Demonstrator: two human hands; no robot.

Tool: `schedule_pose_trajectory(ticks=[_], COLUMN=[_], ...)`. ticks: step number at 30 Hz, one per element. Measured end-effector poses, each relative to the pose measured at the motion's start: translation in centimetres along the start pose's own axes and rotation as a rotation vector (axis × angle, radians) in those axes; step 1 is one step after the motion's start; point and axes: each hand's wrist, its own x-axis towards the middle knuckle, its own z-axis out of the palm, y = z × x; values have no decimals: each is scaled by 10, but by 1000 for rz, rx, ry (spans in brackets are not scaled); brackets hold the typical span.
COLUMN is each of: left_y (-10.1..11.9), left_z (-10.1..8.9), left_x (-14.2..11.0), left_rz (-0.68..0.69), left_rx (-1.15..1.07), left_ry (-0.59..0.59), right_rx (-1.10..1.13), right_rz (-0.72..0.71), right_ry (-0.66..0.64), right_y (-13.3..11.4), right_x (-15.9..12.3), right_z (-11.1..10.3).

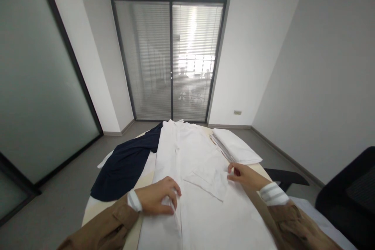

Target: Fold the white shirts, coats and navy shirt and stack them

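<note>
no readable text, labels, brands, numbers or signs anywhere in view

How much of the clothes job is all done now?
Maybe just a bit. The white bundle looks neatly folded, so that seems done. The long white garment is in hand: the left hand pinches it, and the right hand is at its edge. It lies spread out, not yet folded. The dark blue cloth lies loose and rumpled, so it may be left too.
</note>
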Motion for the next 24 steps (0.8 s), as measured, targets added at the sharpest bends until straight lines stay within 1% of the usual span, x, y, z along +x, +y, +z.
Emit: schedule_pose_trajectory(ticks=[3,5,7,10,15,19,21,24], left_y=[0,-1,-3,-4,-2,-4,-4,-1], left_z=[-9,-6,2,13,22,29,28,21], left_x=[-2,-2,0,3,10,13,16,26], left_rz=[32,9,-23,-66,-86,-115,-86,-14], left_rx=[-164,-174,-151,-130,-134,-43,-30,-59], left_ry=[-61,-85,-106,-117,-100,-131,-122,-92], right_rx=[78,103,116,120,113,151,189,171], right_rz=[-13,-18,-46,-75,-61,-33,-48,-65], right_ry=[-60,-110,-123,-111,-23,-10,2,35], right_y=[4,6,8,8,10,12,9,5], right_x=[0,-1,-2,-3,-5,-8,-10,-10], right_z=[6,10,13,17,20,20,19,19])
